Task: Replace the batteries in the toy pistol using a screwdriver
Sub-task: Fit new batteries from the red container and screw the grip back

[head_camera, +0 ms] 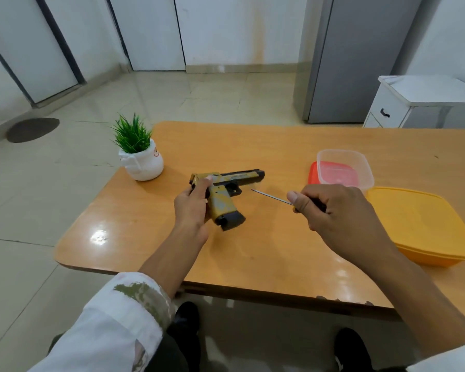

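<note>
Toy pistol (226, 196) held above the table (279, 146), near its middle, barrel pointing right, grip down. Gripped at the rear by left hand (192, 208). Screwdriver (273, 197) clenched in right hand (341, 216), tip just beside the trigger guard, not touching. Potted plant (141, 154) left, clear tub (344, 167) and yellow box (419, 224) right. Risk, judged: thin tip could skid off a small screw on an unsupported pistol and strip it.
</note>
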